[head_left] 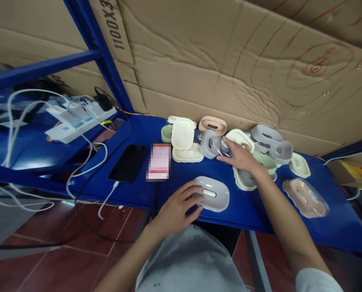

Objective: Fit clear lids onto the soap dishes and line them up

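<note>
A grey soap dish (pixel 219 197) with a pale oval slot lies near the table's front edge. My left hand (pixel 181 205) is at its left end, fingers curved over the rim and thumb by the near side. Farther back, my right hand (pixel 240 153) reaches into a cluster of dish parts. Its thumb and fingers close on a clear plastic cover (pixel 219 146), which lies against a grey tray (pixel 208 142). Just left of that are a cream tray (pixel 183 133) and a cream dish (pixel 188 154). Partly hidden behind the right hand is a cream piece (pixel 237 138).
A peach dish (pixel 213 125) and grey parts (pixel 264 134) line the cardboard wall (pixel 183 69). At right lies a pinkish dish under a clear cover (pixel 305 197). Left are a lit phone (pixel 159 161), a dark phone (pixel 127 163) on a cable, and a power strip (pixel 74 127).
</note>
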`<state>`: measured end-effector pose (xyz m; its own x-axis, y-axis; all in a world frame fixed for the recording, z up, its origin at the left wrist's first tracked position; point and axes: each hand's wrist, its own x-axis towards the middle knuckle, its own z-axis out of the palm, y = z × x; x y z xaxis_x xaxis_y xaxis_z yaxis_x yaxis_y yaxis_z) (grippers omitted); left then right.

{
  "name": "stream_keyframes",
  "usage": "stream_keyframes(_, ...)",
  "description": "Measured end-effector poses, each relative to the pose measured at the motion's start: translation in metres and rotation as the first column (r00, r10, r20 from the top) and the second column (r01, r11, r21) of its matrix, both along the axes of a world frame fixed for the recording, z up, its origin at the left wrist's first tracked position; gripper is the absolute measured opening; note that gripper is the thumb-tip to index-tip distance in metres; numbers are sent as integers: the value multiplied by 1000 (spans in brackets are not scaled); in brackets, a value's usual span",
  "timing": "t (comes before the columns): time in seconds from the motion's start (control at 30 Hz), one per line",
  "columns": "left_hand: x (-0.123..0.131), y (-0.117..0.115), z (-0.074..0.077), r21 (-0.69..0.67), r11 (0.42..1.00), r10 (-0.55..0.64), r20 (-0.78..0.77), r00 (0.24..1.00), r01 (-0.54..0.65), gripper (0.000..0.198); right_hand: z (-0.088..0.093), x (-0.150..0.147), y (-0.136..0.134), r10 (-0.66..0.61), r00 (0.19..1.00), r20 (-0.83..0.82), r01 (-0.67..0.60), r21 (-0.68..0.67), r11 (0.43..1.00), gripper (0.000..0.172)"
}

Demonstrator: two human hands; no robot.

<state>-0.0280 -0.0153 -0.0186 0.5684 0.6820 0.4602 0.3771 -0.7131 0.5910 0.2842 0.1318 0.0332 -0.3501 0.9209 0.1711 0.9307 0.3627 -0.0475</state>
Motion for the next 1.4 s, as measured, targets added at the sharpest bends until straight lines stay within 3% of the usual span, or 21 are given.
stream_keyframes(0.1, 0, 0, 0, -7, 1000, -11, 6, 1000, 11, 22, 11, -2, -14, -25, 999, -34, 28, 89, 996, 91)
stream_keyframes(0.23, -1, -2, -1, -42, 998, 38, 25, 999, -37, 37, 22, -10, -66, 40, 995, -87, -20, 221, 975, 78)
stream_keyframes(0.37, -2, -3, -5, -139, 984, 123, 75, 990, -112, 71, 7, -24, -132, 210, 960, -184, -193, 104, 976, 79)
stream_keyframes(0.5, -3, -2, -9, -213, 974, 91, 30, 995, -83, 84, -16, -37, -171, 271, 936, -227, -270, 36, 962, 78)
stream_keyframes(0.77, -3, 0, -7, -279, 960, 41, 11, 999, -36, 87, -30, -47, -172, 290, 931, -220, -283, 66, 957, 74)
stream_keyframes(1.03, -3, 1, -12, -252, 967, 31, -15, 999, -34, 77, -36, -47, -179, 265, 936, -232, -251, 92, 964, 72)
stream_keyframes(1.2, -2, -2, -2, -225, 974, 9, -64, 998, -23, 72, -37, -43, -191, 194, 940, -282, -181, 74, 981, 62)
stream_keyframes(1.3, 1, 0, 4, -167, 983, 63, -98, 993, -79, 67, -38, -29, -207, 129, 947, -294, -112, 74, 991, 60)
stream_keyframes(1.4, 10, 13, 5, -20, 979, 194, -204, 960, -202, 66, -41, -6, -226, 55, 950, -306, -28, 93, 995, 61)
